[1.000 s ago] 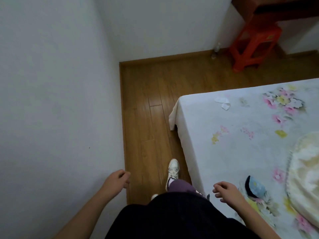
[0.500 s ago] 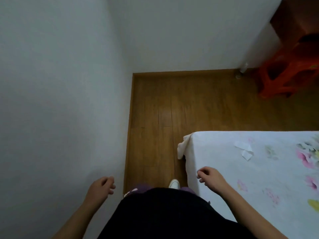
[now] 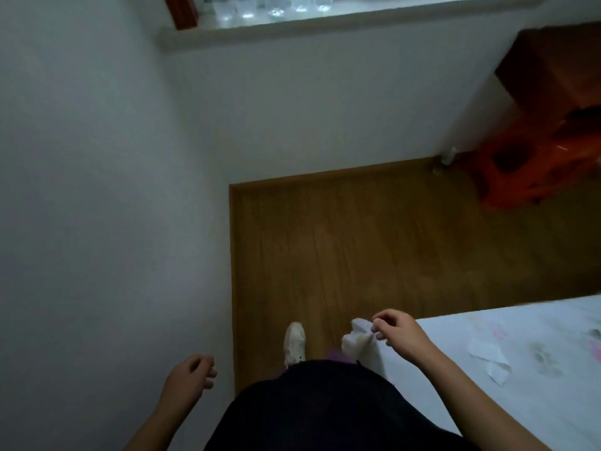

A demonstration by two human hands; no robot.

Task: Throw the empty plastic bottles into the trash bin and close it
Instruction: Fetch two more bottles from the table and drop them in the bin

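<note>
Left hand (image 3: 192,374) and right hand (image 3: 400,336) both loosely curled, holding nothing (right one over the bed (image 3: 507,333) corner). Shoe (image 3: 294,341) just ahead, between them. Bottles (image 3: 276,8) far ahead of both hands, up on the sill (image 3: 325,26).

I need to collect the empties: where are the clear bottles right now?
The clear bottles stand in a row on the window ledge at the head view's top, up-left of the red stool.

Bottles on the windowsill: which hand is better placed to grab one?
Right hand, narrowly: both hands are empty, but it is held further forward than the left hand. The bottles are far from both.
</note>
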